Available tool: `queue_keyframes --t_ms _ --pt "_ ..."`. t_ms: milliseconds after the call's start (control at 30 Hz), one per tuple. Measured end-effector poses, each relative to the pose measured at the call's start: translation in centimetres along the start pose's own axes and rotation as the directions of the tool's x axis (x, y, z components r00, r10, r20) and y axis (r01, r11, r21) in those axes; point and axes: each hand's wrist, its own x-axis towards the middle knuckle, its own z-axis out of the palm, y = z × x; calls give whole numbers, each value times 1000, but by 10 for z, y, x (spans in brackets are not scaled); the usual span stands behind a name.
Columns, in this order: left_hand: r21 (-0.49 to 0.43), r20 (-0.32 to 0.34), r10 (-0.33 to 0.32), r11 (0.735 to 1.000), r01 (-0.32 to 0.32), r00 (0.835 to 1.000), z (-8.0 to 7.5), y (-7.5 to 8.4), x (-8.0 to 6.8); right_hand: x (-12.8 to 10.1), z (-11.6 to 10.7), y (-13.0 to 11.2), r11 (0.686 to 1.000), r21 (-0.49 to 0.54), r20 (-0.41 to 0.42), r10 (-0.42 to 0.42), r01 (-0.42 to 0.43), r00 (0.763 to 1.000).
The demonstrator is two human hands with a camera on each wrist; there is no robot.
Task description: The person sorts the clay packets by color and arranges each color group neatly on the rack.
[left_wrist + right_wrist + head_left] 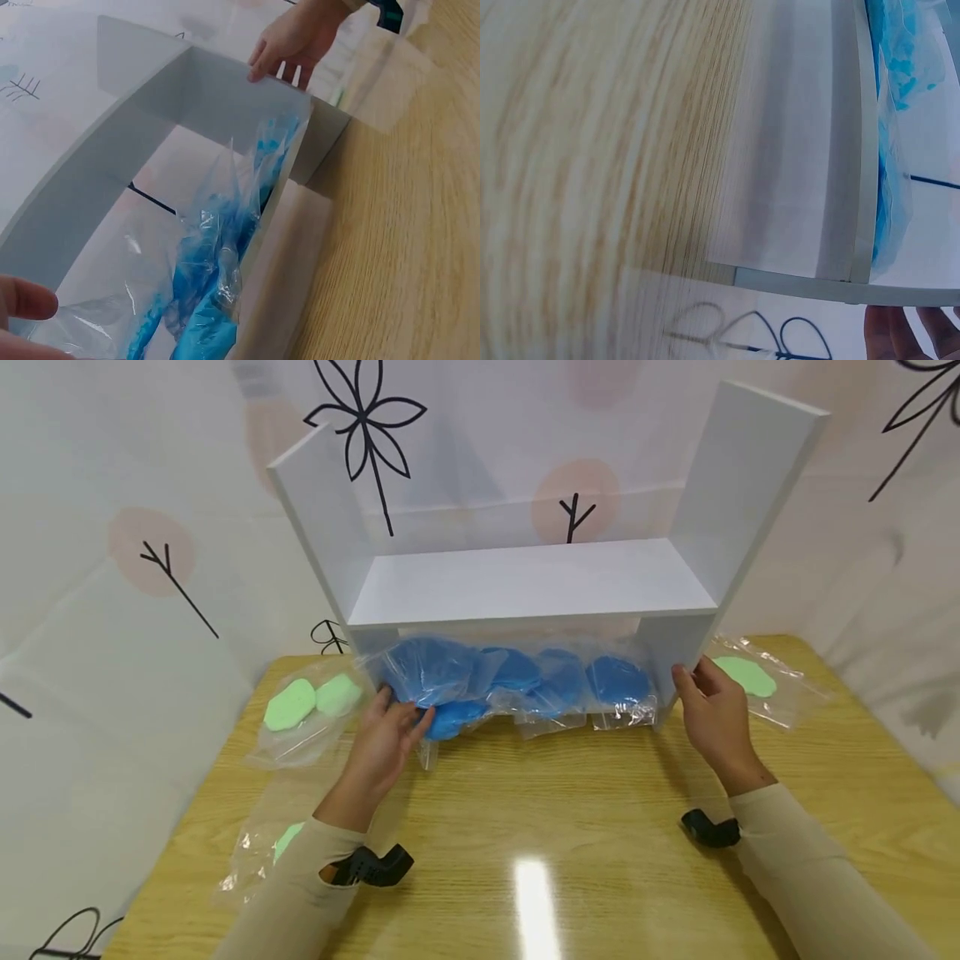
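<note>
A white shelf unit stands on the table, with two tall side panels and a board across. Several clear bags with blue contents sit in its lower opening; some edges hang out at the front. My left hand grips the unit's lower left side, its thumb beside the leftmost blue bag; part of the fingers is hidden. At the lower right side panel, my right hand holds the front edge. Fingertips of that hand rest on the panel's outer side in the right wrist view.
Clear bags with pale green pieces lie left of the unit, and another green piece lies to its right. A further green bag is partly behind my left forearm. Behind the wooden table hangs a patterned cloth.
</note>
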Motion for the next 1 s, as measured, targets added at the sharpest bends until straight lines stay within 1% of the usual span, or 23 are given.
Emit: queue_keyframes --t_ms 67,200,233,333,400,500,533,600,633,667,700,733,767,800,867,900,933,1000 --pt "12 20 25 1000 -25 999 -1 0 -7 0 0 -1 1000 5 0 2 -2 1000" --pt "48 63 45 998 -48 997 -4 1 -20 0 -1 -2 1000 9 -1 22 -22 1000" --pt "62 74 41 997 -46 996 -6 2 -22 0 -1 -2 1000 10 1 26 -26 1000" --pt "154 83 16 988 -29 996 -16 6 -27 1 -2 -3 999 13 4 34 -34 999" --pt "235 79 -14 972 -5 997 -26 9 -31 1 -2 -4 999 13 12 45 -45 999" --pt "360 49 -41 933 21 998 -44 15 -38 2 -1 -4 999 16 17 48 -48 999" --pt "397 32 -39 917 23 999 -49 17 -40 2 -1 -4 999 17 14 42 -42 999" --pt "487 0 -5 873 4 1000 -60 21 -44 3 0 -4 999 18 8 31 -31 999" --pt "537 -15 25 843 -13 1000 -65 23 -45 2 0 -4 999 23 6 28 -28 1000" --pt "593 -21 57 805 -34 998 -70 25 -46 2 0 -4 999 23 4 28 -29 1000" --pt "653 -23 94 755 -56 995 -76 26 -47 2 -1 -4 999 20 2 31 -31 1000" --pt "720 -17 132 689 -79 991 -81 27 -48 2 -1 -3 999 16 2 33 -33 999" --pt "778 3 158 620 -102 987 -87 29 -49 1 -1 -4 999 13 2 39 -39 999" --pt "832 27 180 542 -122 983 -93 30 -50 0 -1 -4 999 10 2 41 -41 999" --pt "904 78 204 398 -155 976 -105 32 -53 -1 -1 -4 999 5 0 42 -42 999" --pt "927 102 209 335 -169 973 -111 33 -55 -1 -1 -4 999 3 -1 40 -40 999" --pt "942 125 208 284 -182 970 -116 33 -57 -1 0 -3 999 7 -2 37 -37 999" --pt "958 161 205 204 -203 965 -126 34 -63 -2 1 -3 999 9 -2 33 -33 999"
